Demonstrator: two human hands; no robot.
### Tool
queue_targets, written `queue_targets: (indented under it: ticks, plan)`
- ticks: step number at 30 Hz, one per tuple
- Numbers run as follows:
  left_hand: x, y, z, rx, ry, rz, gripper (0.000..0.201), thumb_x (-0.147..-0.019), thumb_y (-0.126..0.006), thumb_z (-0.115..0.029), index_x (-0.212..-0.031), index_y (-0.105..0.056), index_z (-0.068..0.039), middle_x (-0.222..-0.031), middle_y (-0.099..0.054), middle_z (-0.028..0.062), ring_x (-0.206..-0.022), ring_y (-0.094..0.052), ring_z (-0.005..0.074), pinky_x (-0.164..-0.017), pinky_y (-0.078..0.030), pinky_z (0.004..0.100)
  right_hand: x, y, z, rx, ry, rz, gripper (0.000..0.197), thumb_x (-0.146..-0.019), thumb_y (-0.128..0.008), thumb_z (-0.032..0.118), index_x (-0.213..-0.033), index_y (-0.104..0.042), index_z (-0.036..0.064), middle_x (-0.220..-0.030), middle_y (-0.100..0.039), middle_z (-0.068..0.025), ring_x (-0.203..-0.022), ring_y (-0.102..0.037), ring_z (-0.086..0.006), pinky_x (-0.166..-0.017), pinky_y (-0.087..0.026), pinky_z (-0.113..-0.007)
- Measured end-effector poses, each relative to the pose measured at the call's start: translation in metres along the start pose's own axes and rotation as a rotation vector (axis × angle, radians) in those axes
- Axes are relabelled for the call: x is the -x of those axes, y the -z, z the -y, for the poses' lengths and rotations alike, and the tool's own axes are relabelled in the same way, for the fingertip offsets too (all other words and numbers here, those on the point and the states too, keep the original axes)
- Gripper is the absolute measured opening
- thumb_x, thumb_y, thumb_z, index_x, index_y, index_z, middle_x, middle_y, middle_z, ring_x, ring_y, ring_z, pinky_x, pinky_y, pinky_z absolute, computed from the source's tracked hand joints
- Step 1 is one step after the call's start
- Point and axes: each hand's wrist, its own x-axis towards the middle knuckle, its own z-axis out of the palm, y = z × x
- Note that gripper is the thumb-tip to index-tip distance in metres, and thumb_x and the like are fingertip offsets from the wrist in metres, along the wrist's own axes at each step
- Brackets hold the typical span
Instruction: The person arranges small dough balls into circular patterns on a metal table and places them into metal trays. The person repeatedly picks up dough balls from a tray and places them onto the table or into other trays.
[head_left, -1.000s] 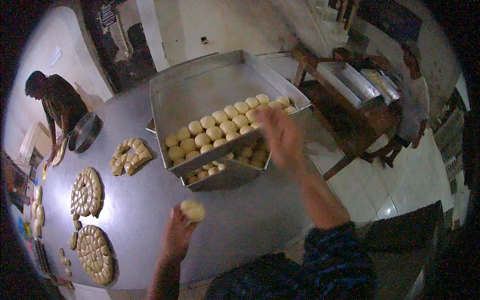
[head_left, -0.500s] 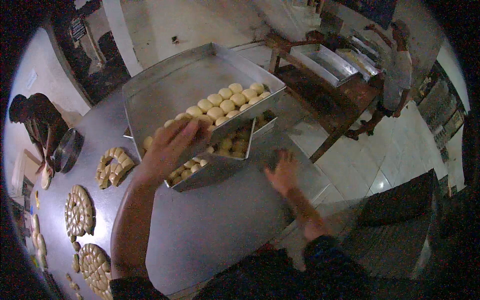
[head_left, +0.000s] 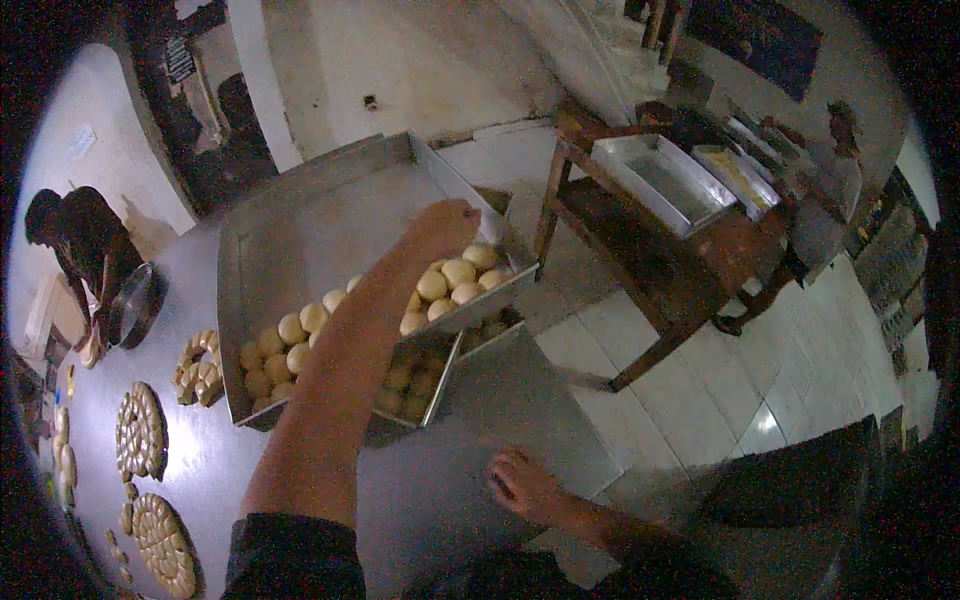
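A large metal tray holds rows of round, pale dough balls along its near part. My left arm reaches across it, and my left hand is over the far edge of the rows, near the tray's right wall. Its fingers look curled downward; what they hold, if anything, is hidden. My right hand hovers over the near right part of the metal table, fingers loosely bent and apart from the thumb, with nothing visible in it. Under the large tray, another tray with dough balls partly shows.
Ring-shaped shaped doughs lie on the metal table at left. A person bends by a round pan at the far left. On a wooden table at right are metal trays, with another person beside it.
My left hand has moved rightward and farther across the tray, its fingers going from stretched to curled. My right hand has drawn nearer, with fingers more bent. The view has shifted.
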Motion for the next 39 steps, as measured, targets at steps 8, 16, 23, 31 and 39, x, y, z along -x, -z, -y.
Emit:
queue_targets:
  ticks: [8, 16, 23, 31, 39]
  plan:
    - [-0.026, -0.025, -0.040, -0.080, -0.121, 0.421, 0.048, -0.083, -0.036, -0.032, -0.105, -0.055, 0.006, -0.112, -0.051, 0.0266, -0.105, -0.049, 0.0380, -0.089, -0.039, 0.0440, -0.029, -0.005, -0.041, 0.041, -0.217, 0.175, 0.025, -0.074, -0.061, 0.020, -0.091, -0.054, 0.0033, -0.097, -0.054, -0.0150, -0.094, -0.050, -0.0327, -0.085, -0.037, -0.047]
    - [-0.010, -0.025, -0.026, 0.137, -0.085, 0.209, 0.044, -0.083, -0.040, -0.031, -0.111, -0.051, 0.002, -0.120, -0.047, 0.0227, -0.109, -0.047, 0.0364, -0.093, -0.036, 0.0408, -0.043, 0.006, -0.051, 0.389, -0.077, 0.027, 0.028, -0.070, -0.063, 0.015, -0.095, -0.054, 0.0032, -0.100, -0.053, -0.0174, -0.098, -0.048, -0.0354, -0.089, -0.036, -0.048]
    - [0.057, 0.044, -0.005, -0.263, -0.315, 0.052, 0.036, -0.089, -0.035, -0.024, -0.113, -0.052, -0.004, -0.124, -0.045, 0.0154, -0.117, -0.041, 0.0306, -0.096, -0.034, 0.0436, -0.041, 0.097, -0.053, -0.134, -0.378, 0.291, 0.027, -0.078, -0.058, 0.017, -0.100, -0.054, 0.0030, -0.095, -0.056, -0.0105, -0.087, -0.055, -0.0235, -0.078, -0.045, -0.034]
    - [0.083, 0.014, 0.024, -0.548, -0.300, 0.213, 0.043, -0.091, -0.029, -0.032, -0.126, -0.041, -0.010, -0.134, -0.037, 0.0075, -0.124, -0.032, 0.0302, -0.103, -0.023, 0.0491, -0.264, 0.181, -0.005, -0.448, -0.050, -0.678, 0.033, -0.079, -0.059, 0.021, -0.106, -0.056, 0.0027, -0.098, -0.059, -0.0057, -0.089, -0.055, -0.0166, -0.080, -0.044, -0.031]
    - [0.231, 0.124, 0.012, -0.009, -0.113, -0.504, 0.026, -0.085, -0.051, -0.018, -0.106, -0.057, -0.004, -0.108, -0.057, 0.0131, -0.107, -0.049, 0.0292, -0.091, -0.038, 0.0396, -0.242, 0.136, 0.054, -0.622, -0.039, -0.716, 0.025, -0.087, -0.050, 0.020, -0.102, -0.059, 0.0027, -0.095, -0.060, -0.0069, -0.085, -0.056, -0.0152, -0.079, -0.044, -0.029]
